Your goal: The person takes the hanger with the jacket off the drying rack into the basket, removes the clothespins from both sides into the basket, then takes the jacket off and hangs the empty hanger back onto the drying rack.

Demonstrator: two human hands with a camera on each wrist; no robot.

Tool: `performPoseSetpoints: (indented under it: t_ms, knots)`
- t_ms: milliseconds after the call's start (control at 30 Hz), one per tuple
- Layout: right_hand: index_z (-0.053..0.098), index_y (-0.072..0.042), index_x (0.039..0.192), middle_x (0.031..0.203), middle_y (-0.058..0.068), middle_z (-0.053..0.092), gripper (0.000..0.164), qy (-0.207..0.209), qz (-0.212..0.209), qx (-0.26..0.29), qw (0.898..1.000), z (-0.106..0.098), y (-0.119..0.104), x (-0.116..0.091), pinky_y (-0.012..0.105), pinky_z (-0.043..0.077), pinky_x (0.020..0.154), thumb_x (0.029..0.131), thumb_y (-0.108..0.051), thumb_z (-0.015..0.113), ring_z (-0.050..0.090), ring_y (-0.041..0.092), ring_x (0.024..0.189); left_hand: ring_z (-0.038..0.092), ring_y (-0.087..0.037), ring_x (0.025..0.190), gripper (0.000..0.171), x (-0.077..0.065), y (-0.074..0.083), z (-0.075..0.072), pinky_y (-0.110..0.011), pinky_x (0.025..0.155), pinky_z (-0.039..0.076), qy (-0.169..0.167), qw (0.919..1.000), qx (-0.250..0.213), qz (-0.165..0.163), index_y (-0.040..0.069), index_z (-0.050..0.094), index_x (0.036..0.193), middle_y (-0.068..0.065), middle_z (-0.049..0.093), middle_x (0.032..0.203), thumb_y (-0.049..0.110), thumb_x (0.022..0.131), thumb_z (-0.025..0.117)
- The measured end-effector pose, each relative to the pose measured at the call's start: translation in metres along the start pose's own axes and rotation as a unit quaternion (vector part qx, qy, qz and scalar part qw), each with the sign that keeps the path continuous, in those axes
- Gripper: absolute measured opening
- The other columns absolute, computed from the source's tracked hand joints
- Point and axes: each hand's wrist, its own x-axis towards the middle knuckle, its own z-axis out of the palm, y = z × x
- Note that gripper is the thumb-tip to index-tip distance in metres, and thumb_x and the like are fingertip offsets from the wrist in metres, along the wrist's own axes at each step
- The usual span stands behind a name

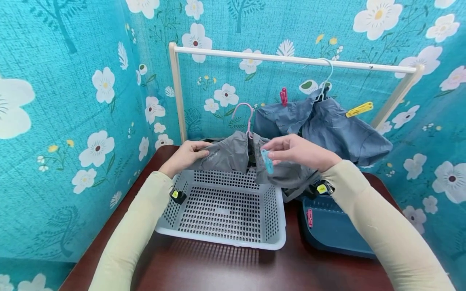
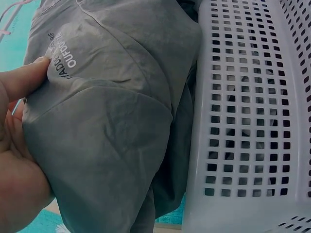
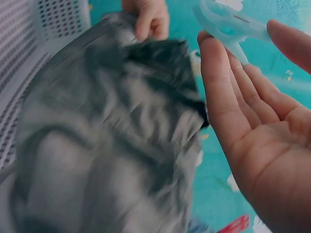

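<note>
A grey jacket point(image 1: 227, 155) with printed lettering sits on a pink hanger point(image 1: 250, 115), above the back rim of the basket. My left hand point(image 1: 186, 157) pinches the jacket's left shoulder, the thumb beside the lettering in the left wrist view. Between thumb and fingers my right hand point(image 1: 296, 152) holds a light blue clothespin point(image 1: 267, 161), in front of the jacket's right side. In the right wrist view the same clothespin point(image 3: 226, 24) is at the fingertips, apart from the grey cloth point(image 3: 112, 126).
A light grey perforated basket point(image 1: 220, 218) stands in front. A white rail point(image 1: 233, 53) crosses the back and carries a blue garment point(image 1: 327, 125) with red point(image 1: 283, 97) and yellow point(image 1: 359, 109) clothespins. A blue basin point(image 1: 338, 226) with a pink clothespin point(image 1: 310, 218) is at right.
</note>
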Motion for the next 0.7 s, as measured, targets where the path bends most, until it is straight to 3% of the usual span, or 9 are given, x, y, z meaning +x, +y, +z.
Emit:
performPoseSetpoints:
  t_ms: [167,400,567,700]
  knots:
    - [0.048,0.004,0.134,0.128,0.021,0.053,0.048,-0.023,0.023,-0.003,0.999,-0.007,0.029,-0.013,0.042,0.045,0.093,0.096,-0.025,0.058,0.062,0.029,0.104,0.052,-0.023,0.117,0.031,0.0,-0.004,-0.001,-0.043,0.094,0.043,-0.002,0.9999,-0.012,0.001,0.009,0.061,0.127,-0.009,0.055,0.131,0.015,0.096,0.056]
    - [0.046,0.008,0.133,0.102,0.016,0.064,0.047,-0.056,0.052,0.01,0.997,-0.014,0.067,-0.034,0.046,0.046,0.09,0.097,-0.021,0.055,0.062,0.029,0.1,0.052,-0.023,0.117,0.031,-0.002,-0.004,-0.002,-0.043,0.092,0.044,0.007,1.0,-0.006,-0.002,0.008,0.061,0.126,-0.01,0.056,0.129,0.013,0.096,0.056]
    - [0.046,0.008,0.133,0.105,0.017,0.064,0.045,-0.057,0.068,0.01,0.996,-0.024,0.093,-0.051,0.037,0.049,0.085,0.099,-0.019,0.053,0.062,0.027,0.096,0.054,-0.023,0.112,0.03,-0.002,-0.004,-0.003,-0.042,0.09,0.045,0.006,1.0,-0.006,0.001,0.008,0.062,0.125,-0.01,0.058,0.126,0.013,0.096,0.056]
    - [0.044,0.008,0.135,0.107,0.018,0.064,0.044,-0.053,0.092,0.024,0.994,-0.035,0.112,-0.062,0.037,0.048,0.087,0.1,-0.019,0.05,0.06,0.025,0.098,0.054,-0.023,0.112,0.03,-0.001,-0.005,-0.003,-0.042,0.09,0.045,0.008,0.9999,-0.01,0.001,0.008,0.063,0.125,-0.01,0.058,0.125,0.013,0.096,0.057]
